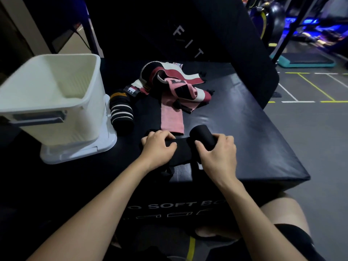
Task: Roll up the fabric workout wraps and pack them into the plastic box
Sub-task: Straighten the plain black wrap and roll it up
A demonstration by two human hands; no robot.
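Black fabric wrap [180, 147] on black padded box top [244, 129], part-rolled. R hand [216, 153] fingers curled round roll end; L hand [158, 146] curled on flat tail. Soft, limp, prob. light; grip roll body, keep tension. White plastic box [56, 95] near, to left.

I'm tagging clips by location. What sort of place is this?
Most likely a gym: the hands roll a black wrap on a padded soft box, with an aerobic step platform and floor lane markings behind.
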